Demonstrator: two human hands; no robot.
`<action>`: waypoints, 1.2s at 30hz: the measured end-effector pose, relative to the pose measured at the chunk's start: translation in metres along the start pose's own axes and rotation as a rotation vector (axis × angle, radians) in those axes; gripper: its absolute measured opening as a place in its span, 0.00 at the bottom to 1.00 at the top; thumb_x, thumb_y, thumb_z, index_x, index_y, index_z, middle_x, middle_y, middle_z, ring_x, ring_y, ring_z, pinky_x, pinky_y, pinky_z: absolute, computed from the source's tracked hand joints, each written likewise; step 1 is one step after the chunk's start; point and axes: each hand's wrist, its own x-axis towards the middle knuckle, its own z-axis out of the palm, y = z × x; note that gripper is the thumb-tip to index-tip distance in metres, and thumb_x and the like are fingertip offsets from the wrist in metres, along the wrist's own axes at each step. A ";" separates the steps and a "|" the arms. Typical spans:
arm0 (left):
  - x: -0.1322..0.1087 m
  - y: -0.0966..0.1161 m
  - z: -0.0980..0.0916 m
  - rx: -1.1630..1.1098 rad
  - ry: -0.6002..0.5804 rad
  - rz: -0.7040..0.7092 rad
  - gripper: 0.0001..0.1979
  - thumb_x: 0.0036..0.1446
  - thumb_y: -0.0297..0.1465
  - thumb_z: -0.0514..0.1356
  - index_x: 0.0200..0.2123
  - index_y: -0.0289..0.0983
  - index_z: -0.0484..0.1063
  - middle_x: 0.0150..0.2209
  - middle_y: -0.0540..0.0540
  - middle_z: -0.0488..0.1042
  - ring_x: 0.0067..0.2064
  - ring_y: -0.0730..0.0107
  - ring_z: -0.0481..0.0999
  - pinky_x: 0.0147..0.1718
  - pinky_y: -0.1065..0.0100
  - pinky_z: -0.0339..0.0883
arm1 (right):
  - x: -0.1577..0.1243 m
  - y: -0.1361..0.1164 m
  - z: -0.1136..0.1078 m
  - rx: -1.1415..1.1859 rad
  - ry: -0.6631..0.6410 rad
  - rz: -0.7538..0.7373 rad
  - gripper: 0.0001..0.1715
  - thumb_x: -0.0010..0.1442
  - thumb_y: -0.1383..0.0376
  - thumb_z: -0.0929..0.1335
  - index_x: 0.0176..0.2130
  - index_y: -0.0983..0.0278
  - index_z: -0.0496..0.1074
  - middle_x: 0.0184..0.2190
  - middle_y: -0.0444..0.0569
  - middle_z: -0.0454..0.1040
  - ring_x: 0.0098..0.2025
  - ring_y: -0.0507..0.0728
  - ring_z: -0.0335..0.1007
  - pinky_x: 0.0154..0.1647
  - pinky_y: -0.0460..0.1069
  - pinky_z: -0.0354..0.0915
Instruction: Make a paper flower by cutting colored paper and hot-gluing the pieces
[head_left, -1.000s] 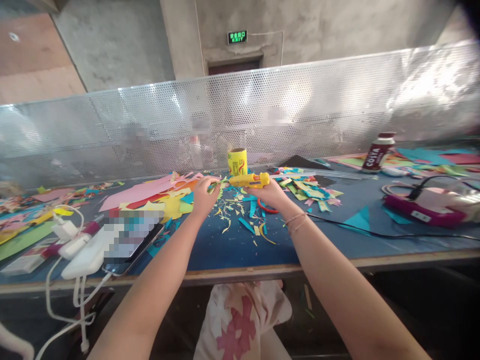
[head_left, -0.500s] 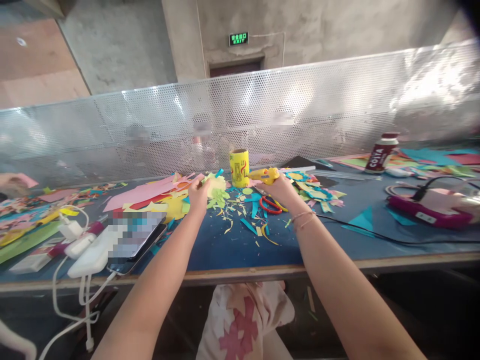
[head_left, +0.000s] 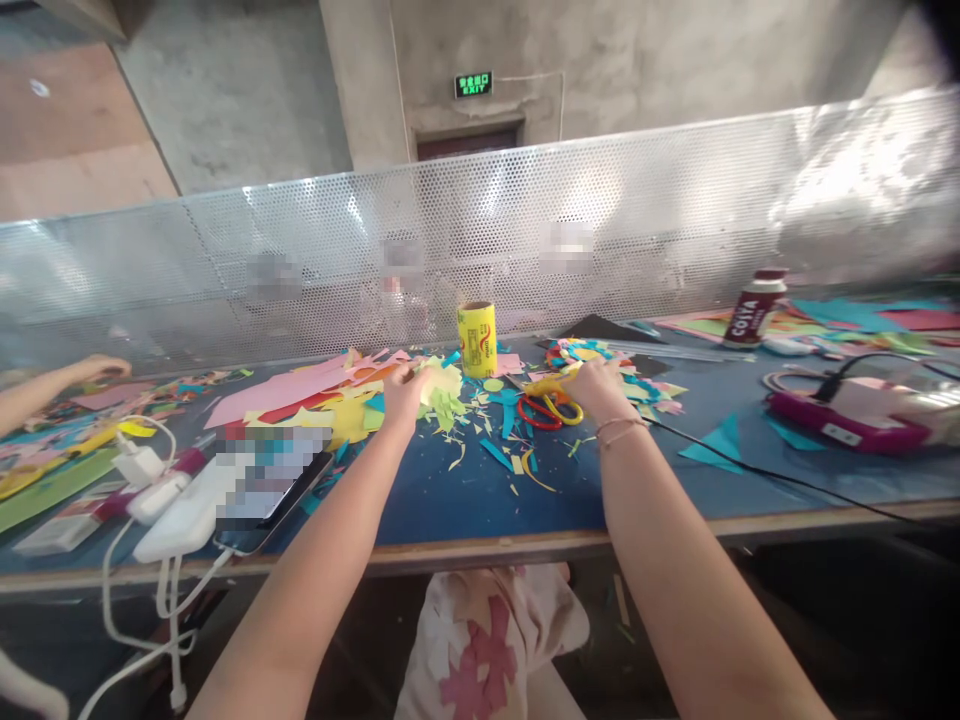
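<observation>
In the head view my left hand (head_left: pixel 405 388) pinches a light green paper piece with fringed edges (head_left: pixel 444 395), and a small blue strip shows at its top. My right hand (head_left: pixel 598 388) is closed around a yellow glue gun (head_left: pixel 553 384), held low over the table with its nozzle toward the left; a black cord trails from it. Directly below the gun lie scissors with red and yellow handles (head_left: pixel 541 413). Between my hands, farther back, a yellow paper-wrapped tube (head_left: pixel 478 340) stands upright. A blue and yellow paper ring (head_left: pixel 581 352) rests behind my right hand.
Pink paper sheets (head_left: pixel 281 388) and scraps cover the left side. A phone (head_left: pixel 277 480) and white power bank (head_left: pixel 187 505) sit near the front edge. Rightward are a Costa bottle (head_left: pixel 754 310) and purple power strip (head_left: pixel 844 425). Another person's hand (head_left: pixel 105 368) reaches in at far left.
My right hand has moved right and down with the glue gun, away from the tube. My left hand has shifted slightly right with the green paper. The other person's arm has come farther in.
</observation>
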 end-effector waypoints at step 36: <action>-0.031 0.022 0.012 0.229 -0.466 0.498 0.04 0.46 0.31 0.64 0.28 0.38 0.75 0.30 0.48 0.75 0.34 0.69 0.71 0.32 0.69 0.62 | -0.052 -0.090 0.006 0.541 -0.155 -0.705 0.06 0.48 0.69 0.65 0.30 0.62 0.62 0.34 0.48 0.64 0.40 0.57 0.61 0.43 0.54 0.58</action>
